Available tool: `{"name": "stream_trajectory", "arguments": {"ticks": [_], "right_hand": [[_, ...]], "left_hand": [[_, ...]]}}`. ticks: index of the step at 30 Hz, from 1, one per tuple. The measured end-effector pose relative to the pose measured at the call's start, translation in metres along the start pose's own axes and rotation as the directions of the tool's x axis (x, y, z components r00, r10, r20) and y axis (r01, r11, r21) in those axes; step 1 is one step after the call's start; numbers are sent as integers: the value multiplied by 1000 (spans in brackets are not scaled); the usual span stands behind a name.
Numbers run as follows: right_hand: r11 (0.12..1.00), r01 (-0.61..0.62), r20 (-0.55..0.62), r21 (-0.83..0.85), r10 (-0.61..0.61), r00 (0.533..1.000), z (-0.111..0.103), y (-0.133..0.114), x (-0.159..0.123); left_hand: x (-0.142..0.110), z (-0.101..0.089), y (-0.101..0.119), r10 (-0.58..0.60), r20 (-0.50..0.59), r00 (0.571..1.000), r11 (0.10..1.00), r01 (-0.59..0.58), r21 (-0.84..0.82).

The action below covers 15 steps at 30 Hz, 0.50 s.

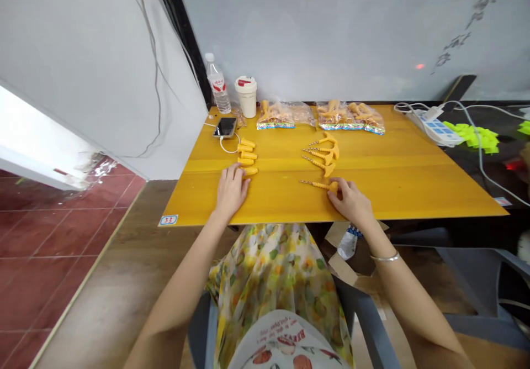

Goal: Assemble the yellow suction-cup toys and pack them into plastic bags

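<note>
My left hand point(232, 188) rests at the left of the table with its fingertips closed on the end of a yellow tapered plastic cap point(251, 171). Several similar yellow caps point(247, 151) lie in a column just beyond it. On the right, my right hand point(351, 202) pinches the handle of a yellow corkscrew-like tool point(318, 185); its metal spiral tip points left and lies close to the tabletop. Farther back, several more of these tools point(325, 154) lie in a group, curved handles to the right and spiral tips to the left.
Clear plastic bags of yellow parts point(276, 116) line the back of the yellow table point(285, 203). A water bottle point(218, 87), a lidded cup point(247, 97) and a charging phone point(225, 127) stand or lie back left. A power strip point(436, 128) and bright green pieces point(474, 137) are at right.
</note>
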State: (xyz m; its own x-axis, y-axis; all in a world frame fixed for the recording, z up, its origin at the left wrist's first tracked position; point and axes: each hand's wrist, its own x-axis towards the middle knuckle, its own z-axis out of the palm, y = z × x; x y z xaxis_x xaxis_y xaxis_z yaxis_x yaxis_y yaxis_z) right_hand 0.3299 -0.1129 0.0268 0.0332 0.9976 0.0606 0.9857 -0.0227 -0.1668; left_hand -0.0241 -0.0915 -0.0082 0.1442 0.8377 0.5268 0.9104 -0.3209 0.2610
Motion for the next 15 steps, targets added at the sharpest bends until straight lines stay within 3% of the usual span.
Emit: {"name": "stream_trajectory", "arguments": {"ticks": [4, 9, 12, 15], "right_hand": [[994, 17, 69, -107, -9, 998, -5, -7, 0], [985, 109, -39, -136, -115, 993, 3, -18, 2], [981, 188, -142, -45, -193, 971, 7, -36, 24], [969, 246, -242, 10, -236, 941, 8, -58, 63]], "left_hand": [[-1, 3, -1, -10, 58, 998, 1000, 11, -10], [-2, 10, -6, -4, 97, 995, 986, 20, -168], [15, 22, -7, 0, 106, 994, 916, 42, -399], [44, 39, 0, -36, 68, 997, 836, 68, -544]]}}
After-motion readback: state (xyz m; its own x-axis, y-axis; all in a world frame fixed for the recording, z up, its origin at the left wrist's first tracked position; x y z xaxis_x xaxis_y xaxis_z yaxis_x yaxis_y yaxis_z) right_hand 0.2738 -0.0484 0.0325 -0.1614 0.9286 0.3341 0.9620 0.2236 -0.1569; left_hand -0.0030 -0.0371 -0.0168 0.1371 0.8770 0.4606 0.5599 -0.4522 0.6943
